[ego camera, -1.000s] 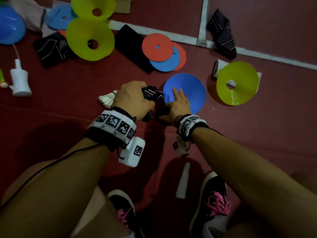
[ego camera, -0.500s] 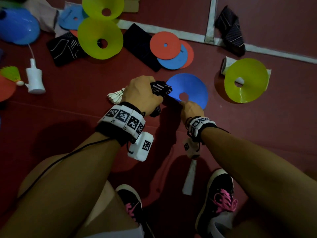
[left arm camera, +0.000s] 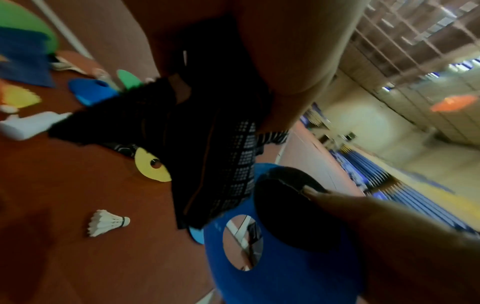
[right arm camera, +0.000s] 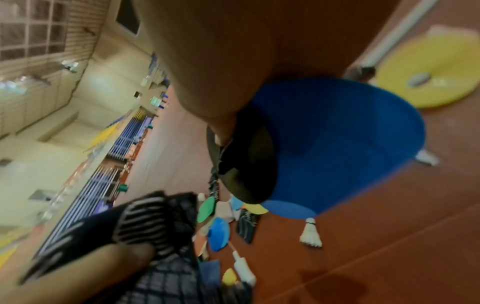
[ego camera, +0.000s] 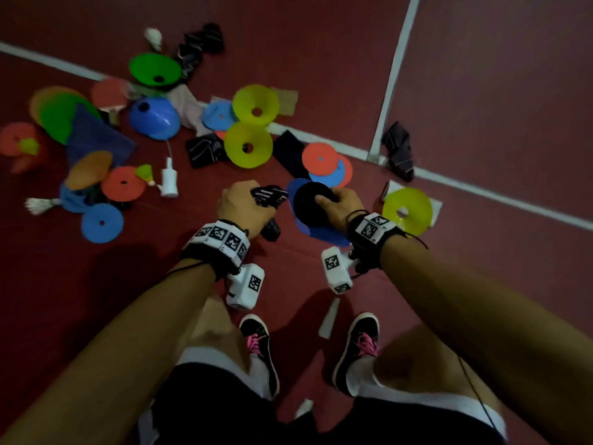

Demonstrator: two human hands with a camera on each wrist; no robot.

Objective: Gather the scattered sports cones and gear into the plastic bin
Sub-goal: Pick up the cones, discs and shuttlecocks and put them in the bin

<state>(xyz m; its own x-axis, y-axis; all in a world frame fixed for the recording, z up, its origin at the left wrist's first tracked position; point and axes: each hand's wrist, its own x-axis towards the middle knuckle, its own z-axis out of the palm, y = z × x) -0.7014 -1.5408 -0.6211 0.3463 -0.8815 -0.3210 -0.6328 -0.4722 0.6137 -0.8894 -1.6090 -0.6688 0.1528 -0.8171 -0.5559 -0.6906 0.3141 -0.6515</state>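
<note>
While the head view looked down, the left hand (ego camera: 245,205) gripped patterned black fabric (ego camera: 269,195) and the right hand (ego camera: 341,203) pinched a blue cone (ego camera: 324,232) with a black pad (ego camera: 309,203) above the floor. Left wrist: cone tilted. Right wrist: cone's blue hollow showed.

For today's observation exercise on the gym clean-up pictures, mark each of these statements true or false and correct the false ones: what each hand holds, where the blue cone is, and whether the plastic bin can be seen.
1. The left hand grips dark patterned fabric. True.
2. The right hand is open and holds nothing. False: it grips a blue cone together with a black round piece.
3. The blue cone lies flat on the floor. False: it is lifted and tilted in the right hand; the left wrist view shows the floor through its hole.
4. A yellow cone lies on the floor beside the right hand. True.
5. The plastic bin stands between the shoes. False: no bin shows in any view.
</note>
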